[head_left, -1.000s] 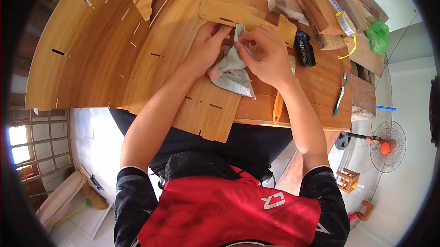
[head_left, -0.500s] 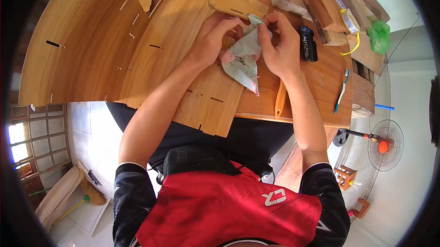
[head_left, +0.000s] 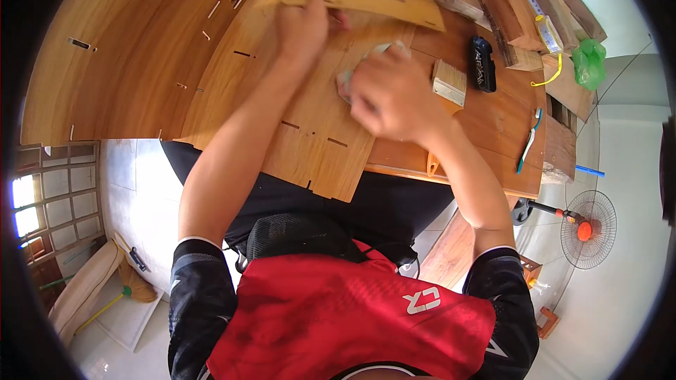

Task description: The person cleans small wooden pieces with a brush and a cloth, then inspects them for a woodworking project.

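Observation:
My left hand (head_left: 304,28) is closed on the left end of a narrow wooden board (head_left: 384,10), blurred by motion and held up over the table's far side. My right hand (head_left: 394,95) is bunched round a pale cloth (head_left: 343,83) with pink patches; most of it is hidden under my fingers. Beneath both hands lies a flat wooden panel (head_left: 320,144) with thin slots cut in it. A paintbrush (head_left: 449,84) with pale bristles rests just right of my right hand, its orange handle partly covered by my forearm.
A larger slotted panel (head_left: 134,49) fills the table's left. To the right are a black case (head_left: 483,63), a toothbrush (head_left: 529,142), a tape measure (head_left: 548,33) on wooden planks and a green plastic bag (head_left: 589,63). A fan (head_left: 590,229) stands beyond the table.
My left hand has left the cloth, moved up and left, and taken hold of the narrow board. My right hand has come down and left, crumpling the cloth. The brush head is now uncovered.

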Demonstrator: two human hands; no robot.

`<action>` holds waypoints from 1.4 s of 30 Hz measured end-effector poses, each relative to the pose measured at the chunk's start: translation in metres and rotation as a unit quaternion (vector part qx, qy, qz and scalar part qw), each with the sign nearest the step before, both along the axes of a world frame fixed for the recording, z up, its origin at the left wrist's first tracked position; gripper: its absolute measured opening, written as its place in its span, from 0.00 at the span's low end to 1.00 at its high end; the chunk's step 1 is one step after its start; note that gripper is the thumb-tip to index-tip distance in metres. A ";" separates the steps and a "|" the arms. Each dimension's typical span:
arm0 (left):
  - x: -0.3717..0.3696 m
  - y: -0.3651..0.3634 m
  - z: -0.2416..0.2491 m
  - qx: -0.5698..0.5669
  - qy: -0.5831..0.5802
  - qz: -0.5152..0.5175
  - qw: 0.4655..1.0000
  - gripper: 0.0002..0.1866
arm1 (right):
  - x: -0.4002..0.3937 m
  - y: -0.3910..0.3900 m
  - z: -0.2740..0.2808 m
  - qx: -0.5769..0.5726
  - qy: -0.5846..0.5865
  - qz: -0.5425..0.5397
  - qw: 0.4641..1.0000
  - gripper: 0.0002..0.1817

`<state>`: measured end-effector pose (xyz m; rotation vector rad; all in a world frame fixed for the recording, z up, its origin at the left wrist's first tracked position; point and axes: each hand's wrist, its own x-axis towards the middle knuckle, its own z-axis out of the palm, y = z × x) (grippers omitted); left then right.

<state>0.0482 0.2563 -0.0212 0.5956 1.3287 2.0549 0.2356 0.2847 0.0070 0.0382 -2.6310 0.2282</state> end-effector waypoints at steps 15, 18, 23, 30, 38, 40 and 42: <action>0.008 -0.015 0.013 -0.020 0.108 -0.132 0.985 0.19 | 0.011 0.060 0.005 -0.040 0.104 -0.201 0.973 0.25; 0.017 -0.014 0.012 0.051 0.182 -0.140 0.972 0.17 | 0.011 0.069 -0.003 -0.096 0.155 -0.200 0.963 0.24; 0.026 -0.016 0.015 0.038 0.414 -0.009 0.909 0.13 | 0.014 0.065 0.001 -0.101 0.172 -0.212 0.957 0.23; 0.022 -0.020 0.019 0.013 0.564 0.095 0.820 0.07 | 0.010 0.044 0.009 -0.100 0.136 -0.227 0.959 0.20; 0.018 -0.012 0.013 0.052 0.627 0.163 0.760 0.04 | 0.008 0.041 0.009 -0.109 0.149 -0.223 0.957 0.19; 0.019 -0.012 0.014 0.060 0.617 0.156 0.769 0.04 | 0.008 0.039 0.011 -0.113 0.139 -0.229 0.957 0.19; 0.022 -0.014 0.016 0.055 0.606 0.151 0.779 0.04 | 0.009 0.037 0.012 -0.120 0.121 -0.237 0.956 0.19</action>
